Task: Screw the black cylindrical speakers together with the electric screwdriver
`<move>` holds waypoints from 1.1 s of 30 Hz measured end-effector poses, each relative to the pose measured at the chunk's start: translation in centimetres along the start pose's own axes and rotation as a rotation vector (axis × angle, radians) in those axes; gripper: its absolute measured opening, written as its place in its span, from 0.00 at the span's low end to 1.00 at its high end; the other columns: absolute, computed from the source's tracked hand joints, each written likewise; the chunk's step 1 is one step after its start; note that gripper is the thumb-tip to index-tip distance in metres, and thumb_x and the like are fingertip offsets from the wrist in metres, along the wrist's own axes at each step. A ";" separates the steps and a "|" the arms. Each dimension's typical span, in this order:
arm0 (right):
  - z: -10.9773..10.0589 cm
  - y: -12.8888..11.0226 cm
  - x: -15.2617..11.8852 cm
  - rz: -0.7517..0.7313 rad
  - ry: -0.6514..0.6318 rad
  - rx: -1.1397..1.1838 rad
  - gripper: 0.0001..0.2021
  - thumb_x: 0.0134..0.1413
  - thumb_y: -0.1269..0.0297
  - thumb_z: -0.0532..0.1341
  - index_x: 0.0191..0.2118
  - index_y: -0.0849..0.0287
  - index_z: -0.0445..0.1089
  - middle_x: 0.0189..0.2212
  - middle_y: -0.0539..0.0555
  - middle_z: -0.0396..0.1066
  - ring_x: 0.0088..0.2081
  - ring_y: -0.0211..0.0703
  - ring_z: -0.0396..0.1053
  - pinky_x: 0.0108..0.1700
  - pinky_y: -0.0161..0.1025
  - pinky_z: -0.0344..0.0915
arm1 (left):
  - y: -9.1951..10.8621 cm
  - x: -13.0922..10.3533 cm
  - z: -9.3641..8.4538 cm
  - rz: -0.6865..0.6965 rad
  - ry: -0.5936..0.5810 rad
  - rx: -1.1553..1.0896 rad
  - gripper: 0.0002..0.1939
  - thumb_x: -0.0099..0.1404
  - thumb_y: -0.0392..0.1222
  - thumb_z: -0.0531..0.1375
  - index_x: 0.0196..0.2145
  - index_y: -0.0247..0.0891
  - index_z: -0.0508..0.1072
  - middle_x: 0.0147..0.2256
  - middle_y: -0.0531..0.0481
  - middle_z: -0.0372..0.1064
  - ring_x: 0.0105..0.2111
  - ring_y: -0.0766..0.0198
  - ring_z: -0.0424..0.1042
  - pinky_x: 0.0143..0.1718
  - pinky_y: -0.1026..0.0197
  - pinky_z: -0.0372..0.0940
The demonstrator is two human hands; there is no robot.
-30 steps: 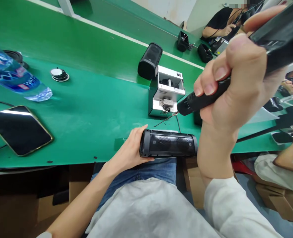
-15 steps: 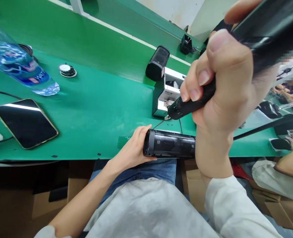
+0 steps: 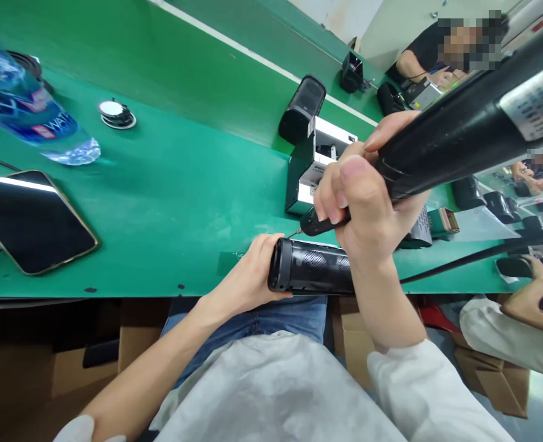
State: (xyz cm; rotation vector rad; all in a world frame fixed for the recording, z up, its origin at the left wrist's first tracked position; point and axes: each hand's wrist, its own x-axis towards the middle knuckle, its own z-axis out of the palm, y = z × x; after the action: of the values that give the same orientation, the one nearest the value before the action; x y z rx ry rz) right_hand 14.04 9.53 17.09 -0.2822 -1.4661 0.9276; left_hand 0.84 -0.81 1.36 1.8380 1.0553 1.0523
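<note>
A black speaker housing (image 3: 319,269) with perforated patches lies on its side at the front edge of the green table. My left hand (image 3: 257,270) is closed around its left end, thumb below and fingers on top. My right hand (image 3: 367,196) grips a black electric screwdriver (image 3: 455,129), tilted with its body rising to the upper right. Its thin bit points down left to the upper left edge of the housing, near my left fingertips; whether it touches a screw I cannot tell. Part of the housing's right end is hidden behind my right wrist.
Behind the housing stands a black and white screw feeder box (image 3: 305,184) beside another black speaker (image 3: 302,109). A water bottle (image 3: 36,116), a phone (image 3: 36,221) and a small round white-topped part (image 3: 116,113) lie at left. Co-workers sit opposite and at right.
My right hand has come down and left with the electric screwdriver, bringing the bit closer to the housing's upper left edge. My left hand keeps its hold.
</note>
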 end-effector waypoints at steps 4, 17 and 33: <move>0.0 -0.5 0.0 0.090 -0.028 -0.017 0.13 0.65 0.62 0.79 0.46 0.43 0.76 0.24 0.40 0.68 0.16 0.38 0.62 0.17 0.38 0.62 | 0.1 0.0 -0.1 -0.004 -0.013 0.008 0.57 0.57 0.39 0.82 0.75 0.47 0.57 0.66 0.36 0.67 0.67 0.35 0.71 0.68 0.28 0.72; 0.8 0.3 0.9 0.080 -0.052 -0.057 0.24 0.55 0.36 0.77 0.44 0.44 0.71 0.19 0.39 0.63 0.16 0.39 0.58 0.15 0.41 0.61 | 0.0 0.2 0.0 0.020 -0.019 0.115 0.56 0.58 0.44 0.82 0.74 0.45 0.56 0.67 0.34 0.66 0.69 0.32 0.69 0.70 0.26 0.70; -9.3 2.3 8.6 -0.164 0.433 -0.390 0.22 0.43 0.31 0.72 0.38 0.33 0.67 0.27 0.45 0.60 0.30 0.49 0.56 0.29 0.52 0.53 | -0.4 -0.3 0.0 0.031 -0.053 0.187 0.65 0.62 0.48 0.81 0.81 0.51 0.44 0.72 0.32 0.60 0.74 0.30 0.66 0.73 0.25 0.67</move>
State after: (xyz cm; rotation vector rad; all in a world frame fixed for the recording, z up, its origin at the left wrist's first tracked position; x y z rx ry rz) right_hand 20.43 20.23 20.40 -0.6008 -1.2321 0.4072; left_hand 0.63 -0.96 0.94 2.0250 1.1291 0.9438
